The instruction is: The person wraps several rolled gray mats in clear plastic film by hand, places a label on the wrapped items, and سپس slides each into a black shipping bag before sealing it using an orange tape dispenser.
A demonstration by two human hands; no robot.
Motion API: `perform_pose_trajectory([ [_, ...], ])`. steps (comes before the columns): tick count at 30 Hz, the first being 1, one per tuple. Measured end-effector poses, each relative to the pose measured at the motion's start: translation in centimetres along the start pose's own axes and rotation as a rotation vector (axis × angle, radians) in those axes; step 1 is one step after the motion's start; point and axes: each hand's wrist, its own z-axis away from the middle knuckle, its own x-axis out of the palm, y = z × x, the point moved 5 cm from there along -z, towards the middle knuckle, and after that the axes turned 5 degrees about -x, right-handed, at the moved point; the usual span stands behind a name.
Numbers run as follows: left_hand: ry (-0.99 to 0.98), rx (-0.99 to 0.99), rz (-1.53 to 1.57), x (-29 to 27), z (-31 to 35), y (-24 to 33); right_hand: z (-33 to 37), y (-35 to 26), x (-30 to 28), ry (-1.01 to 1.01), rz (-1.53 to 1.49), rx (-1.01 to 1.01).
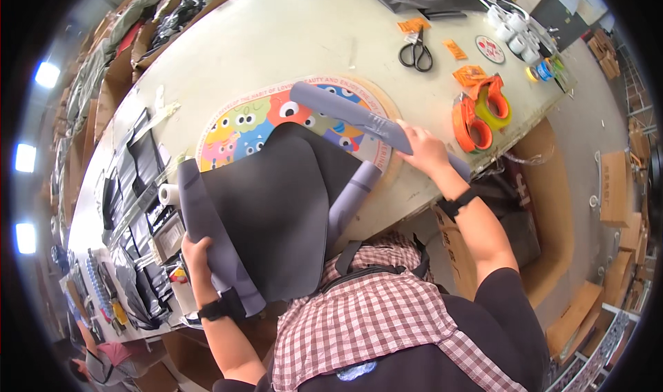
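A mat with a dark underside (pixel 266 216) lies partly unrolled in front of me, its purple-grey face curling up at both sides. My left hand (pixel 197 254) is closed on its curled left edge (pixel 214 233), thumb over the top. At the right, my right hand (pixel 425 150) grips a purple-grey rolled mat end (pixel 352 112) that slants across the table. Another purple-grey curl (pixel 356 192) rises between the dark sheet and that roll; how these parts join is hidden. Beneath lies a colourful cartoon mat (pixel 224 133) with a rounded edge.
Black-handled scissors (pixel 416 55), orange packets (pixel 469 75) and orange tape dispensers (pixel 492 105) sit at the right of the pale table (pixel 276 36). White rolls (pixel 514 33) stand at the far right corner. Black plastic bags (pixel 135 164) cover the left side. Cardboard boxes (pixel 615 185) stand beyond.
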Motion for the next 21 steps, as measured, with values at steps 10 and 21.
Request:
perform_pose_trajectory([
  [10,-0.668,0.582,0.712,-2.4,4.7,7.7,-2.8,10.4,1.1,0.146,-0.263,0.477],
  [21,-0.636,-0.310,0.194,4.9,-6.2,7.8,-6.2,-9.5,4.4,-0.332,-0.722,0.023],
])
